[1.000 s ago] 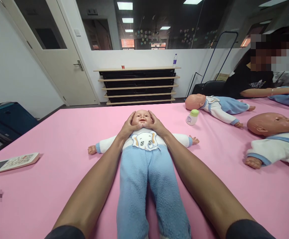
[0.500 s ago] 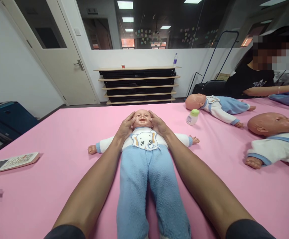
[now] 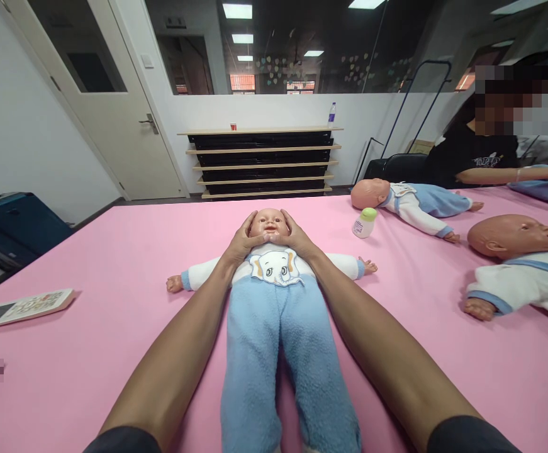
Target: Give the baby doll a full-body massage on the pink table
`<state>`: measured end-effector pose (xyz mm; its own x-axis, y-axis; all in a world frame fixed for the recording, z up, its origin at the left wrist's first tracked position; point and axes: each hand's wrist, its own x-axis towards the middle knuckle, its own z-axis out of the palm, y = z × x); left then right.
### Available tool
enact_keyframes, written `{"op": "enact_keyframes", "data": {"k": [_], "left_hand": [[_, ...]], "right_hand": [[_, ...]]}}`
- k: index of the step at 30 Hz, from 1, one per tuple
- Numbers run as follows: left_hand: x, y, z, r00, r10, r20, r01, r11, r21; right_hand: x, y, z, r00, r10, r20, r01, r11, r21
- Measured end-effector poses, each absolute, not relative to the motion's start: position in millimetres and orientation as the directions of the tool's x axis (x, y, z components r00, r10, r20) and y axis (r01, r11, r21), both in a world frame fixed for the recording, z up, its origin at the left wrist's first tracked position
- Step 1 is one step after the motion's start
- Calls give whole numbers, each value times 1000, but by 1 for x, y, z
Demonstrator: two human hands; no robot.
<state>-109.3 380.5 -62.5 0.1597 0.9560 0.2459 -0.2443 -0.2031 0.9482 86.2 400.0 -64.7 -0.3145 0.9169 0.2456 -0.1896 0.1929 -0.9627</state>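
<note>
A baby doll lies on its back in front of me, in a white top with an elephant bib and fuzzy light blue trousers, its arms spread out. My left hand cups one side of the doll's head, and my right hand cups the other side. Both thumbs rest on the chin, just below the mouth, with their tips meeting at the middle. The other fingers curve along the cheeks and temples, their undersides hidden.
The pink table also bears a white bottle with a green cap, two more dolls on the right and a white device on the left. A person in black sits at the far right. Shelving stands behind.
Both thumbs have moved from the sides of the doll's face down and inward to its chin. The hands still cup the head, and the doll lies in the same place.
</note>
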Motion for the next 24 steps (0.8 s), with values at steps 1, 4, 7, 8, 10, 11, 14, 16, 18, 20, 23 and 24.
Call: {"op": "enact_keyframes", "data": {"k": [1, 4, 7, 8, 10, 11, 14, 16, 18, 20, 23, 24], "left_hand": [[-109, 380, -62, 160, 956, 245, -243, -202, 949], [-109, 378, -60, 178, 958, 227, -282, -172, 944], [-109, 378, -60, 202, 956, 211, -385, -121, 915], [-109, 379, -61, 200, 957, 208, -418, -109, 902], [-109, 382, -63, 180, 963, 199, -458, -97, 884], [-109, 384, -64, 165, 968, 191, -466, -94, 880], [-109, 387, -65, 128, 977, 170, -461, -94, 883], [-108, 386, -65, 142, 973, 181, -437, -102, 894], [-108, 383, -64, 170, 964, 207, -384, -129, 915], [-108, 381, -63, 176, 956, 233, -315, -169, 934], [-109, 380, -63, 157, 954, 254, -237, -213, 948], [-109, 380, -63, 152, 955, 255, -225, -217, 950]], "right_hand": [[86, 400, -65, -310, 918, 246, -189, 194, -963], [85, 400, -66, -291, 926, 240, -231, 175, -957], [84, 400, -68, -302, 931, 206, -328, 102, -939], [84, 400, -68, -314, 929, 196, -367, 72, -928], [82, 401, -68, -340, 922, 187, -440, 20, -898], [81, 401, -67, -348, 918, 190, -472, 4, -882], [78, 402, -66, -350, 916, 198, -521, -15, -853], [77, 402, -67, -337, 921, 194, -492, 3, -870], [79, 402, -67, -315, 928, 199, -401, 60, -914], [81, 402, -67, -298, 930, 217, -293, 128, -948], [85, 399, -65, -299, 925, 234, -221, 171, -960], [86, 398, -64, -307, 923, 233, -218, 170, -961]]}}
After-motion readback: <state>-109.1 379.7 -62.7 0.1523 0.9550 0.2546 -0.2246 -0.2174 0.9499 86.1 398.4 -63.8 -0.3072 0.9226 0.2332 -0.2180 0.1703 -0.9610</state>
